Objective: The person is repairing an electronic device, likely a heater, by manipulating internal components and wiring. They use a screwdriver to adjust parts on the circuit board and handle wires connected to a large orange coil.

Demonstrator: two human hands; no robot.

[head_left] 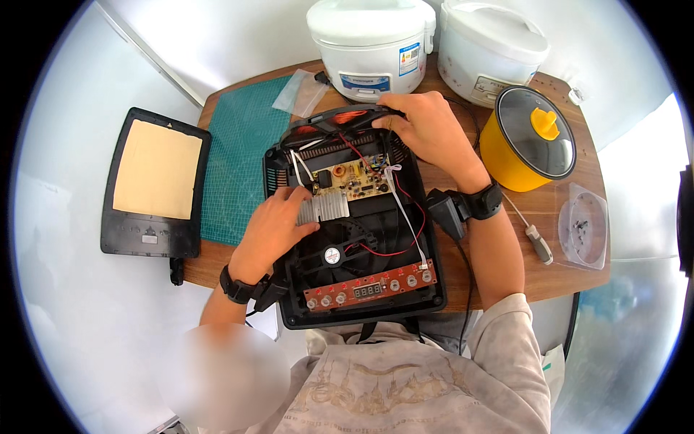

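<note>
An opened induction cooker's black housing (432, 293) sits at the table's near edge. My right hand (430, 134) is closed on the rim of the round coil (340, 118), which stands tilted at the far end of the housing with copper-orange windings showing. My left hand (269, 230) pinches the left end of the silvery finned heat sink (329, 207), thumb on the near side, fingers on the far side. Beyond it lies the tan circuit board (365, 179), with red and white wires. Nearer me are a black fan (332, 256) and a red control board (372, 291).
On the left, the cooker's top panel (157, 170) lies inner side up, beside a green cutting mat (235, 155). Two white rice cookers (372, 43) stand behind. At right are a yellow pot (512, 155), a screwdriver (536, 242) and a clear tray (594, 249) of screws.
</note>
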